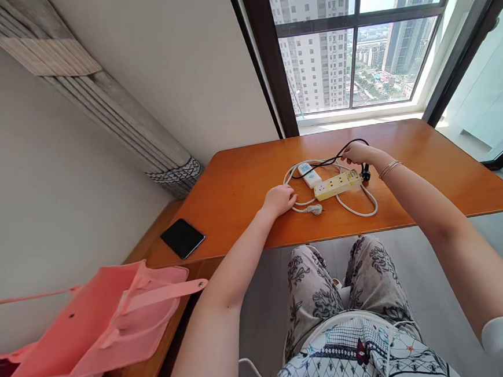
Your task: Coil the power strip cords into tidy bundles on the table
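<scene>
On the orange-brown table lies a yellowish power strip (332,186), with a small white socket block (309,175) at its upper left. White cable loops around them and ends in a white plug (314,209). My left hand (280,200) is closed on the white cable at the left of the loops. Above the strip's right end, my right hand (355,153) pinches the black cable (331,161). A black plug (366,173) sits at the strip's right end, just below that hand.
A black tablet (183,238) lies at the left end of the table (242,177). An open pink bag (100,322) stands at the lower left on a wooden surface. The window (353,47) is behind the table, and a grey curtain hangs at the left.
</scene>
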The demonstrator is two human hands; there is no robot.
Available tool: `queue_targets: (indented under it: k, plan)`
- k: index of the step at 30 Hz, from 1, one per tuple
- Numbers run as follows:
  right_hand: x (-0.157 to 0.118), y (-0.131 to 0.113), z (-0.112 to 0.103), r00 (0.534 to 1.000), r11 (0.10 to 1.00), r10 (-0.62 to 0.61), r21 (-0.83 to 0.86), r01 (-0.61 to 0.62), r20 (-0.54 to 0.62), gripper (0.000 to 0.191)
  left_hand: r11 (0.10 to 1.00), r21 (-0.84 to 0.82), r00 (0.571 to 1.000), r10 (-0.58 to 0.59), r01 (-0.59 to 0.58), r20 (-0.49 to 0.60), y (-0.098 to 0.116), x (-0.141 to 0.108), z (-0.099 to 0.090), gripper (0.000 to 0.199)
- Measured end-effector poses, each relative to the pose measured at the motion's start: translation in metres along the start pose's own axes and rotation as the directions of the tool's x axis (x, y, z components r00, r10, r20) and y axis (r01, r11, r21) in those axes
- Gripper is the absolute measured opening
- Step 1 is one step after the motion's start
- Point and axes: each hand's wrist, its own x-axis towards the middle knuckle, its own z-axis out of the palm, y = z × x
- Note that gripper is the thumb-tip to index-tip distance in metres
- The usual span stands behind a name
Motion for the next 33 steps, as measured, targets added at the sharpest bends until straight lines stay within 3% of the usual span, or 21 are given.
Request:
queue_targets:
  k: [3,7,11,18,24,29,33]
  plan:
    - [-0.006,-0.012,-0.006,0.982,0.975,-0.189,-0.126,0.184,-0.022,0.016,1.0,-0.008,0.999,-0.03,0.03,-0.021,0.0,0.002,0.002,0.021]
    - [-0.027,-0.033,-0.014,0.85,0.817,-0.52,-0.339,0.467,-0.08,0.014,0.998,-0.021,0.996,-0.057,0.055,-0.07,-0.001,0.005,0.007,0.023]
    - [-0.058,-0.051,-0.017,0.764,0.752,-0.633,-0.336,0.568,-0.126,0.02,0.992,-0.034,0.987,-0.126,0.123,-0.097,0.0,0.01,0.009,0.041]
    - [-0.088,-0.051,-0.012,0.751,0.707,-0.66,-0.331,0.624,0.005,0.021,0.953,-0.217,0.926,-0.264,0.209,-0.27,0.001,0.03,-0.008,0.066]
    - [-0.118,-0.049,0.0,0.681,0.495,-0.664,-0.501,0.71,0.309,0.023,0.836,-0.532,0.89,-0.335,0.13,-0.31,0.006,0.052,-0.023,0.069]
    - [-0.151,-0.029,0.046,0.643,0.351,-0.545,-0.55,0.758,0.538,0.037,0.768,-0.594,0.868,-0.442,0.238,-0.224,0.003,0.067,-0.026,0.057]
    - [-0.16,0.002,0.092,0.659,0.433,-0.462,-0.497,0.752,0.594,0.054,0.753,-0.593,0.895,-0.431,0.286,-0.116,0.006,0.067,-0.012,0.07]
